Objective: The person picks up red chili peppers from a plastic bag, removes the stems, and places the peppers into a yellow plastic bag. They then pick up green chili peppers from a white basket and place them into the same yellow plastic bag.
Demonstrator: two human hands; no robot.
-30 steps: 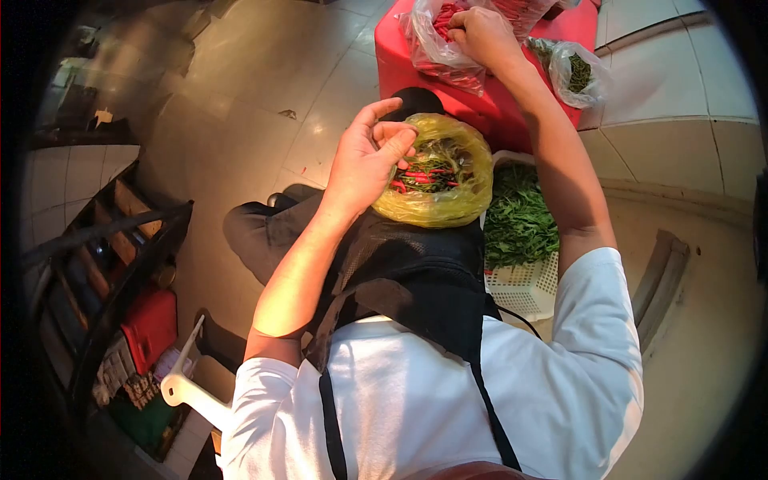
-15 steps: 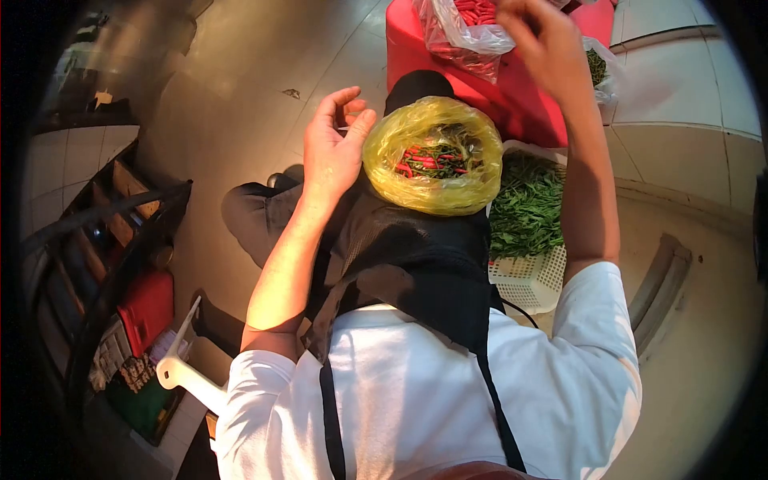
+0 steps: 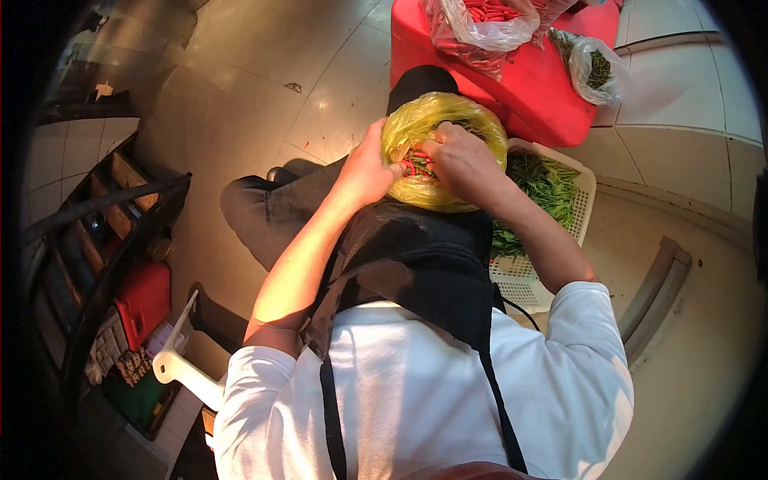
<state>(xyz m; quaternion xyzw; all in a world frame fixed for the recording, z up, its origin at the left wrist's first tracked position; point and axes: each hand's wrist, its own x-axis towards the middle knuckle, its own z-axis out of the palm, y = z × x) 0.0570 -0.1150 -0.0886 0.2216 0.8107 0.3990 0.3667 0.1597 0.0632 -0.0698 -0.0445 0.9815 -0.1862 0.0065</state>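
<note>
A yellow plastic bag (image 3: 444,198) sits open on my lap, holding red chili peppers (image 3: 418,162) mixed with dark green stems. On the bag's left side, my left hand (image 3: 370,164) grips the rim, its thumb reaching over the edge by the chilies. My right hand (image 3: 464,162) is inside the bag's mouth with its fingers curled down at the chilies. Whatever lies between those fingertips is hidden by the hand.
Ahead, a red stool-like surface (image 3: 552,108) bears a clear bag of red chilies (image 3: 490,11) and a clear bag of green stems (image 3: 600,70). Right of my lap stands a white perforated basket (image 3: 588,188) with leafy greens (image 3: 544,192). A white chair arm (image 3: 188,382) is at left.
My right hand has come down from the clear chili bag into the yellow bag. My left hand, apart with spread fingers before, has moved right and taken the yellow bag's rim.
</note>
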